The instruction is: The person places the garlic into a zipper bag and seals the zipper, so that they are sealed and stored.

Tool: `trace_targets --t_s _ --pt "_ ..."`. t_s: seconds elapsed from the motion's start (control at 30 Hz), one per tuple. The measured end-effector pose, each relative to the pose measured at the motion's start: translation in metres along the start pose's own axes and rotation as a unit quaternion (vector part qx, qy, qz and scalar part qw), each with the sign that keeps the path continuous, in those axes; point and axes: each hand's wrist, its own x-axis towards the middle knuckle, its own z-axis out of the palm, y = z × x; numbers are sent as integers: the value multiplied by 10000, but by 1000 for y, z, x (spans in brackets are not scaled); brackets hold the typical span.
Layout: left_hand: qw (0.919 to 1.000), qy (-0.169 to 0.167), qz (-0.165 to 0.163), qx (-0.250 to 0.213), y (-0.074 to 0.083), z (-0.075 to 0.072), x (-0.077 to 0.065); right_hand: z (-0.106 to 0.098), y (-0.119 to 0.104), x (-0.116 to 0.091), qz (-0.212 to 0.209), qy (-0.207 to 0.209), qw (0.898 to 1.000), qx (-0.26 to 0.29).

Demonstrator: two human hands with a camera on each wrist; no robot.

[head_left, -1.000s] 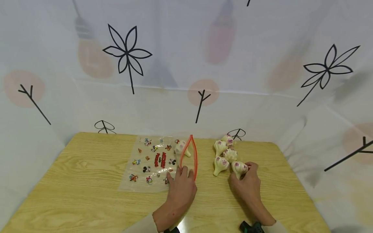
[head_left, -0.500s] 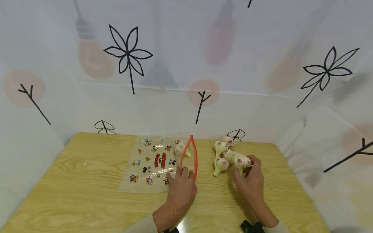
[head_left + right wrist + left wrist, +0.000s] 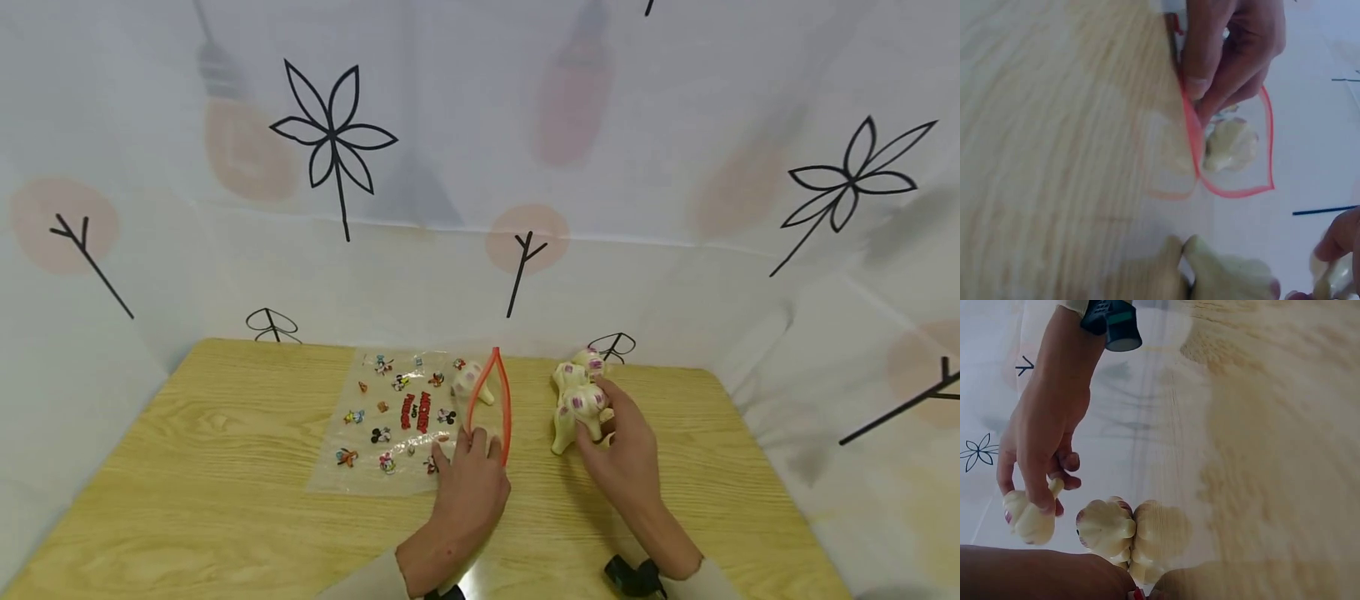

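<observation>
A clear plastic zip bag (image 3: 352,446) with cartoon prints lies flat, its red-edged mouth (image 3: 507,400) gaping to the right. One garlic bulb (image 3: 467,383) is inside, close to the mouth. My left hand (image 3: 472,487) pinches the near side of the red edge, as the right wrist view also shows. My right hand (image 3: 630,450) grips a white, purple-marked garlic bulb (image 3: 1032,519) between thumb and fingers. In the left wrist view this bulb hangs above the table, stalk up toward the palm. In the head view it overlaps the other garlic bulbs (image 3: 567,375) right of the bag.
Several garlic bulbs sit clustered near the table's back edge, one (image 3: 591,360) farthest back. The wooden table (image 3: 225,500) meets a white printed cloth (image 3: 420,283) behind and at the sides. A dark wrist device (image 3: 633,577) is on my right wrist.
My right hand has lifted the garlic bulb off the table and carried it left, over the other bulbs. My left hand and the bag have stayed in place.
</observation>
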Motion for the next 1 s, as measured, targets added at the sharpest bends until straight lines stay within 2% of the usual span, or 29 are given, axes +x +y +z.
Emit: trace_targets --t_s 0.5,0.7,1.0 --pt "9999 -45 31 115 0 -1 1 21 -26 18 145 -1234 9923 -7" --pt "9999 -130 19 6 0 -1 0 38 -31 24 226 -1610 9866 137" --pt "9994 -303 16 150 0 -3 2 69 -36 35 380 -2227 9740 162"
